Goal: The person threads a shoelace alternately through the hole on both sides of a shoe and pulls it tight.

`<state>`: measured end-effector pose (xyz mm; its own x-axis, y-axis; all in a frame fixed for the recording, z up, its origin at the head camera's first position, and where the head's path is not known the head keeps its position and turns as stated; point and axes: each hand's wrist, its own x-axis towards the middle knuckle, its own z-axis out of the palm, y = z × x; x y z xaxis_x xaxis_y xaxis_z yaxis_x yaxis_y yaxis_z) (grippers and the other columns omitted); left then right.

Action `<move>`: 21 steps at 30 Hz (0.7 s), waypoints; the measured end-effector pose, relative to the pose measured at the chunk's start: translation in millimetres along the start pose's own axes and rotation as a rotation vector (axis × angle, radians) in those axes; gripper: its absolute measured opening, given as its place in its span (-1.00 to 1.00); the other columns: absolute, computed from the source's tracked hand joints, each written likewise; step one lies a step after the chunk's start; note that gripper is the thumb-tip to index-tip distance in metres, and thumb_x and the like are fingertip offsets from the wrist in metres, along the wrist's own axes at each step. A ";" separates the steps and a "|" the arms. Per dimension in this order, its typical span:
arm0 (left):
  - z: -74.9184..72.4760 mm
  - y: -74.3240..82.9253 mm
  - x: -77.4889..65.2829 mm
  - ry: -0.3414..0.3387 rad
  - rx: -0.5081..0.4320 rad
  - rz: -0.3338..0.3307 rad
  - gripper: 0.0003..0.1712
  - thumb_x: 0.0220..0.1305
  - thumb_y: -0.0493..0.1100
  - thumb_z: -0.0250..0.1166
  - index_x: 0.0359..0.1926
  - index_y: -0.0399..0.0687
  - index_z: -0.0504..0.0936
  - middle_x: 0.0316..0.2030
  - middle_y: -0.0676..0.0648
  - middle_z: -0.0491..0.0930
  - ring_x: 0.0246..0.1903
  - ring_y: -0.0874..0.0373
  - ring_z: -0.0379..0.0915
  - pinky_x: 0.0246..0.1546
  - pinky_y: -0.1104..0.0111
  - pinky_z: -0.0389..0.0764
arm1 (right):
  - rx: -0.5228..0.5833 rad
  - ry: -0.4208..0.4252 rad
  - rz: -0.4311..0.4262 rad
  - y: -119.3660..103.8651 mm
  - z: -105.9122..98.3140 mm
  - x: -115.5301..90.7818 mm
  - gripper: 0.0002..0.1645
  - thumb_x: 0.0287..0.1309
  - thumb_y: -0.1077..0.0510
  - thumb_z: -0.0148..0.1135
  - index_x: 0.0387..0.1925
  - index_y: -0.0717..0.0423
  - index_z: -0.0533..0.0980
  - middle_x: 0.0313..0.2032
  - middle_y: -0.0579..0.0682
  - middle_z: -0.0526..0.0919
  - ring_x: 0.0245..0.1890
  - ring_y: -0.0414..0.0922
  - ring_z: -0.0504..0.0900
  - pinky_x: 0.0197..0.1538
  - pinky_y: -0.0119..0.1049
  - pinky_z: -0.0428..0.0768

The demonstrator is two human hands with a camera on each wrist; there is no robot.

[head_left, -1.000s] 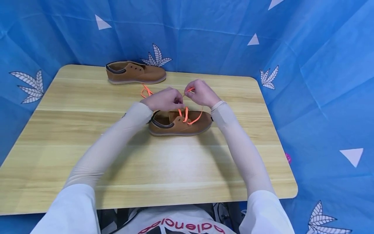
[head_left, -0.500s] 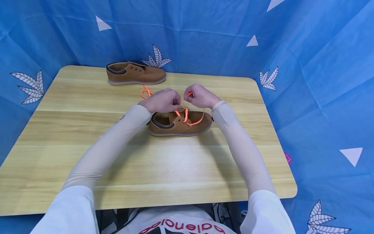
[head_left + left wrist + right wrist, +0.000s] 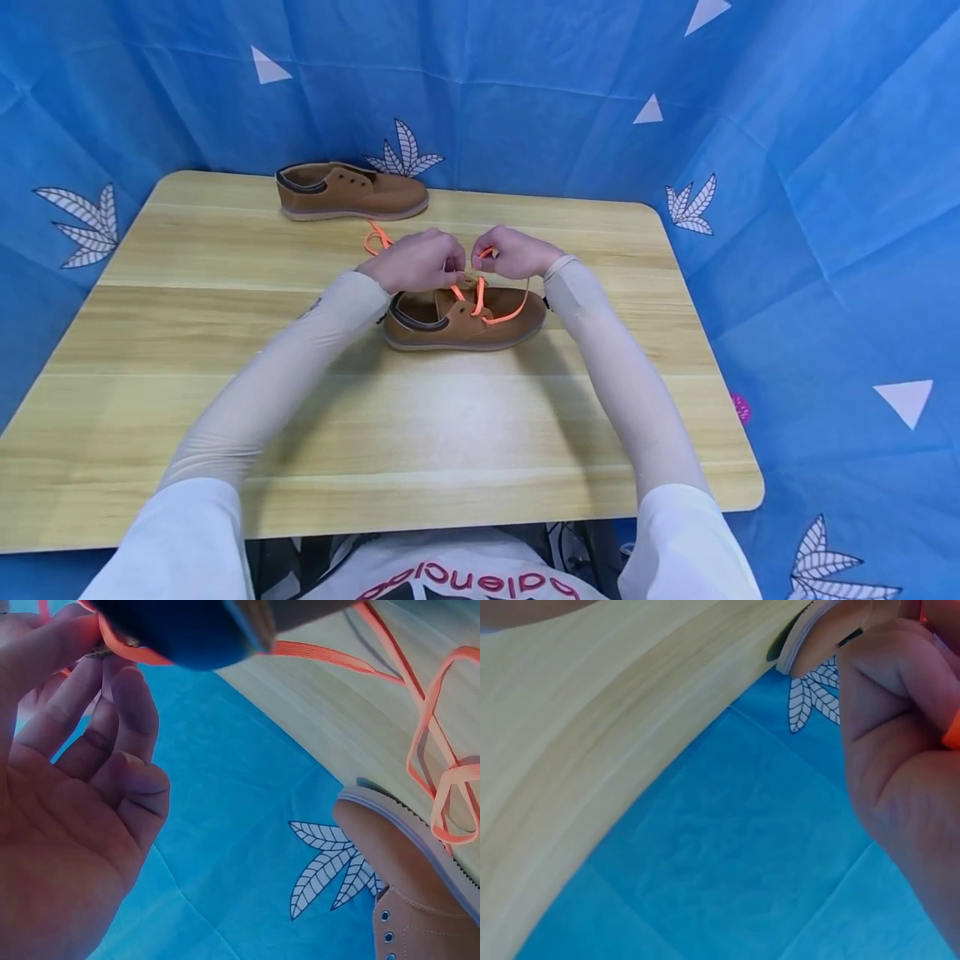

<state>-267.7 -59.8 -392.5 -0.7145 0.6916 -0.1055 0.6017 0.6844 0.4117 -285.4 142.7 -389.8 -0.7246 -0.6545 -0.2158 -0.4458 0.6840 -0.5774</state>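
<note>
Lace of flat orange fabric (image 3: 480, 297), likely limp, best gripped near its tip, is pinched by the right hand (image 3: 513, 252) above the desk (image 3: 465, 433) and brown leather-look shoe (image 3: 467, 333), apparently pinched by the left hand (image 3: 420, 258).

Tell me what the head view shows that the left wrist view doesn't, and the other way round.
Only the head view: the near shoe in full, the heel of the far shoe, and the lettering on the shirt.
Only the left wrist view: the palm of the left hand, and light rims on the far shoe's eyelets.
Both: the left hand, orange lace, far shoe, table and blue cloth.
</note>
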 end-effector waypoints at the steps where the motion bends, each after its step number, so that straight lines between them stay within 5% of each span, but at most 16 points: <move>1: 0.0 -0.2 -0.2 -0.001 0.001 0.000 -0.89 0.29 -0.08 0.32 -0.27 0.02 0.73 -0.33 0.00 0.66 -0.37 0.09 0.49 -0.33 0.32 0.56 | 0.007 -0.008 -0.005 1.5 -0.3 0.9 -0.81 0.35 0.28 0.06 -0.31 0.17 0.60 -0.28 0.03 0.63 -0.23 -0.11 0.52 -0.02 -0.26 0.50; 8: -0.9 -0.5 -1.2 0.014 -0.004 0.012 -0.90 0.29 -0.10 0.32 -0.25 0.02 0.73 -0.31 0.01 0.66 -0.35 0.10 0.50 -0.31 0.32 0.57 | 0.063 -0.072 0.002 9.7 -1.7 7.7 -0.81 0.36 0.29 0.05 -0.31 0.16 0.59 -0.27 0.01 0.60 -0.21 -0.11 0.47 -0.02 -0.28 0.45; 14: -0.3 1.6 -2.6 0.042 0.015 0.047 -0.83 0.26 -0.15 0.31 -0.12 0.05 0.69 -0.31 0.00 0.62 -0.33 0.10 0.46 -0.33 0.31 0.53 | 0.071 -0.140 -0.001 9.2 -0.7 11.0 -0.82 0.30 0.33 0.06 -0.36 0.13 0.58 -0.45 -0.07 0.45 -0.42 -0.16 0.33 -0.22 -0.32 0.35; 21: 1.0 11.0 -3.3 0.080 0.155 0.236 -0.78 0.17 -0.31 0.37 -0.15 0.01 0.73 -0.19 0.00 0.63 -0.21 0.12 0.53 -0.11 0.26 0.64 | 0.103 -0.159 0.026 6.3 1.0 11.7 -0.82 0.24 0.32 0.07 -0.44 0.12 0.54 -0.66 -0.16 0.17 -0.66 -0.25 0.08 -0.45 -0.37 0.17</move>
<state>-258.3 -54.4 -388.5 -0.5706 0.8196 0.0512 0.7976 0.5382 0.2725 -296.1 139.0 -396.8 -0.6393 -0.6854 -0.3486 -0.3660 0.6699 -0.6460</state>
